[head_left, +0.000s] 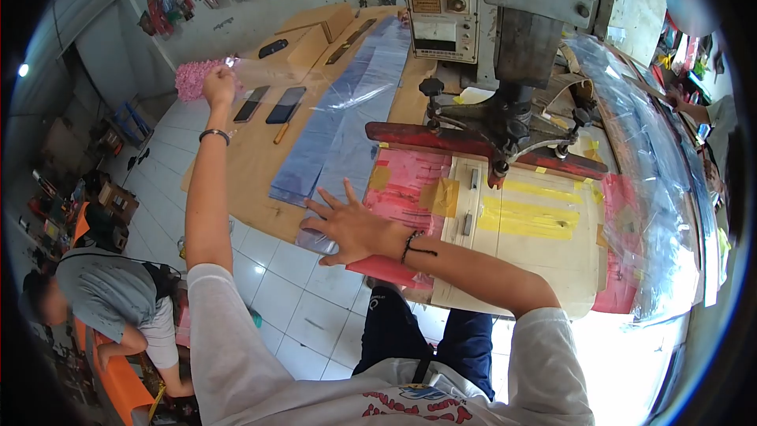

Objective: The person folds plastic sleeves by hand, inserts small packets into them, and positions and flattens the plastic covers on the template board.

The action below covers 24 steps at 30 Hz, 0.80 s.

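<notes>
My left hand (pixel 219 84) is reached far out over the table's left edge, its fingers closed on the end of a clear plastic sheet (pixel 272 72) stretching rightward. Right behind that hand is a pink, bumpy-textured bundle (pixel 195 81). With fingers spread, my right hand (pixel 347 226) presses flat near the lower end of the bluish plastic sheets (pixel 323 146). Beside it lies a red, taped pad (pixel 406 185), next to a cream board (pixel 516 229) with yellow tape strips and small metal pieces.
A press machine (pixel 516 110) with a red crossbar stands over the board. Two phones (pixel 285 105) and a wooden-handled tool (pixel 281 133) lie on the table at left, with cardboard boxes (pixel 303 43) behind. More clear plastic (pixel 631 110) covers the right side. Another person (pixel 118 300) bends down at lower left.
</notes>
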Tool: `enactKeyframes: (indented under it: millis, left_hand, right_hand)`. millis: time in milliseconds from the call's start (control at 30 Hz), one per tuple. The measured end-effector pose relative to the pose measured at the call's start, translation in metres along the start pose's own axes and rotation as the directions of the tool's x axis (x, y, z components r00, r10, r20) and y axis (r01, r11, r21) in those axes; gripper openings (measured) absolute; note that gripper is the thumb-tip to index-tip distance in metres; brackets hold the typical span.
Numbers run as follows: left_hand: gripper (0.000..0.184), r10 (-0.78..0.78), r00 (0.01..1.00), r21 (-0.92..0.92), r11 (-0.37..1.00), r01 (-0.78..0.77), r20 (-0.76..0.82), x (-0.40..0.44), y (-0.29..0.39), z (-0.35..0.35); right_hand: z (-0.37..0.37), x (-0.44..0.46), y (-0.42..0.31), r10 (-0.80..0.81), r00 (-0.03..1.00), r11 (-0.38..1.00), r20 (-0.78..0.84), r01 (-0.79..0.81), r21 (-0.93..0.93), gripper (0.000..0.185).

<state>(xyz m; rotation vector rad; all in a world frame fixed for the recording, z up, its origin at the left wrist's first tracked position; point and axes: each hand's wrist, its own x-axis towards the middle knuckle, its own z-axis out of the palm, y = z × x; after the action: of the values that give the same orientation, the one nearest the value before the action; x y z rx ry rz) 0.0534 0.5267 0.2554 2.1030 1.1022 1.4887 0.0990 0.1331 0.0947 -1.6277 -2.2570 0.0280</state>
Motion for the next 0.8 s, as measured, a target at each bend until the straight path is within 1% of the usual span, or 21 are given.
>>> enactKeyframes:
  millis: [33, 67, 167, 267, 367, 467, 567, 667, 800]
  left_hand:
    - [0.018, 0.107, 0.987, 0.040, 0.994, -0.103, -0.121, 0.019, -0.014, 0.002]
    - [0.018, 0.213, 0.950, 0.094, 0.976, -0.196, -0.230, 0.030, -0.022, 0.006]
    - [0.020, 0.149, 0.947, -0.154, 0.968, -0.199, -0.285, 0.045, 0.008, -0.008]
    - [0.021, 0.116, 0.918, -0.211, 0.955, -0.208, -0.380, 0.063, 0.037, -0.019]
    - [0.019, 0.168, 0.857, -0.262, 0.908, -0.327, -0.487, 0.089, 0.058, -0.034]
    - [0.017, 0.190, 0.836, -0.313, 0.866, -0.389, -0.514, 0.095, 0.095, -0.059]
    - [0.016, 0.211, 0.827, -0.387, 0.805, -0.450, -0.521, 0.117, 0.107, -0.075]
    - [0.015, 0.223, 0.824, -0.359, 0.818, -0.449, -0.521, 0.111, 0.128, -0.085]
    - [0.018, 0.320, 0.768, -0.286, 0.793, -0.537, -0.555, 0.123, 0.126, -0.088]
  right_hand:
    - [0.003, 0.001, -0.001, 0.024, 1.000, 1.000, -0.002, -0.024, -0.013, 0.073]
    - [0.005, 0.002, -0.002, 0.050, 0.999, 0.998, -0.003, -0.051, -0.022, 0.072]
    - [0.002, 0.002, -0.003, 0.050, 0.999, 0.999, -0.021, -0.050, -0.014, 0.068]
    - [0.002, 0.002, -0.003, 0.050, 0.999, 0.999, -0.020, -0.050, -0.016, 0.068]
    - [0.001, 0.002, -0.002, 0.049, 0.999, 0.999, -0.021, -0.049, -0.022, 0.067]
    - [0.005, 0.002, 0.000, 0.037, 0.998, 0.999, -0.049, -0.037, 0.002, 0.069]
    - [0.004, 0.003, -0.001, 0.041, 0.999, 0.999, -0.035, -0.041, 0.002, 0.069]
    - [0.003, 0.003, -0.001, 0.045, 0.999, 0.999, -0.023, -0.045, -0.004, 0.069]
    - [0.003, 0.003, -0.001, 0.045, 0.999, 0.999, -0.023, -0.045, -0.014, 0.069]
